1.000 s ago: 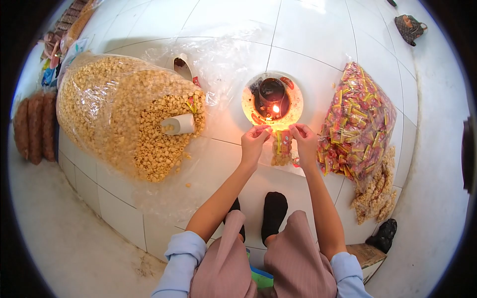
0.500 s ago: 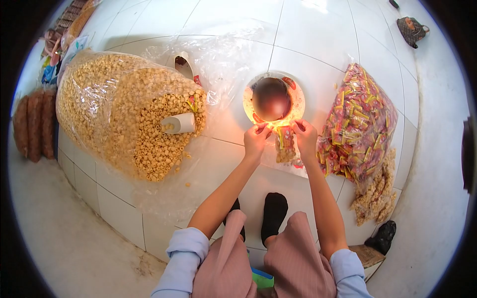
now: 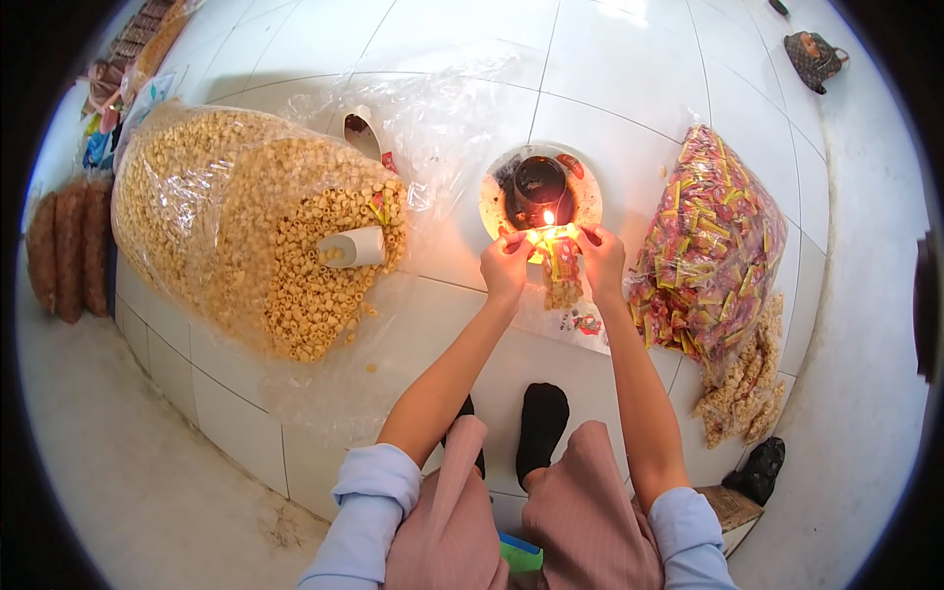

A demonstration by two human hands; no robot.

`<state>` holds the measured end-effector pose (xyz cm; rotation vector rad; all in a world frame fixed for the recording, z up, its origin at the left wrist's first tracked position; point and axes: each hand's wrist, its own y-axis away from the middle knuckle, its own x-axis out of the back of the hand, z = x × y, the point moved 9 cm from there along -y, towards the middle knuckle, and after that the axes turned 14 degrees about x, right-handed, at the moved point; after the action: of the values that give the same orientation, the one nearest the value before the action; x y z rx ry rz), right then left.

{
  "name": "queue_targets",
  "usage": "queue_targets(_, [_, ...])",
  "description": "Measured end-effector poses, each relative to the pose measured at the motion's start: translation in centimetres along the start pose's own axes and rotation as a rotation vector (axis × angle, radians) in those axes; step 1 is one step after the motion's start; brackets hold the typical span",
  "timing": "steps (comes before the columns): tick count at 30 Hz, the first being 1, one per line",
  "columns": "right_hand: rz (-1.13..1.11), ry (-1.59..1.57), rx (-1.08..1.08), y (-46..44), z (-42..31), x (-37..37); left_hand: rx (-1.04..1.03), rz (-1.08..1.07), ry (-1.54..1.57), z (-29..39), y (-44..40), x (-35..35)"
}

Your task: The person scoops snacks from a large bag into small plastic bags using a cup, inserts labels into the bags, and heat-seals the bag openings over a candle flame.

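Between my two hands hangs a small clear plastic snack packet (image 3: 562, 278) with a red and yellow label and pale puffed pieces inside. My left hand (image 3: 505, 265) pinches one top corner, and my right hand (image 3: 602, 258) pinches the other, both closed. The packet's top edge is stretched level beside a small flame (image 3: 549, 217). That flame rises at the near side of a dark round burner (image 3: 540, 183), which stands on a stained white plate (image 3: 588, 202). Whether the flame touches the plastic I cannot tell.
To the left lies a big open plastic bag of ring-shaped snacks (image 3: 226, 197) with a white scoop (image 3: 354, 247) in it. Another scoop (image 3: 362, 133) lies behind. On the right stands a bag of red-yellow sachets (image 3: 713, 226), near filled snack packets (image 3: 747, 388) and a black bag (image 3: 757, 470).
The bright orange glare over the plate has shrunk to a small distinct flame, and the burner shows more clearly. My hands keep hold of the packet in nearly the same place.
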<state>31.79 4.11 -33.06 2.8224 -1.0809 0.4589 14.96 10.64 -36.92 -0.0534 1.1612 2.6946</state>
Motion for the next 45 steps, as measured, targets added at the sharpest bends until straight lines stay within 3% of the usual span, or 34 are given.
queue_targets(16, [0.055, -0.069, -0.030, -0.3, 1.5, 1.5, -0.085, 0.055, 0.012, -0.2, -1.1, -1.5])
queue_targets(18, [0.063, -0.157, -0.035, -0.2, 1.6, 1.6, -0.140, 0.236, -0.036, -0.3, -1.2, -0.4])
queue_targets(21, [0.072, -0.200, -0.071, 0.2, 0.9, 2.1, -0.223, 0.285, -0.153, -0.2, -1.5, -0.6])
queue_targets(31, [0.029, -0.139, -0.044, 0.3, 1.7, 1.2, -0.170, 0.348, -0.097, -0.2, -0.4, 0.6])
queue_targets(33, [-0.017, -0.094, -0.041, 0.7, 1.2, 0.3, -0.042, 0.215, 0.159, -1.1, 0.0, 1.2])
queue_targets(37, [0.017, -0.090, -0.012, 3.0, -3.1, 0.7, -0.075, 0.104, 0.333, 0.5, 4.2, 2.1])
queue_targets(43, [0.022, -0.149, 0.146, 7.7, -13.9, 3.8, -0.299, -0.182, 0.056, 7.3, 14.3, 1.9])
queue_targets(45, [0.029, -0.164, 0.208, 9.3, -17.8, 5.0, -0.390, -0.206, -0.232, 9.3, 18.0, 1.5])
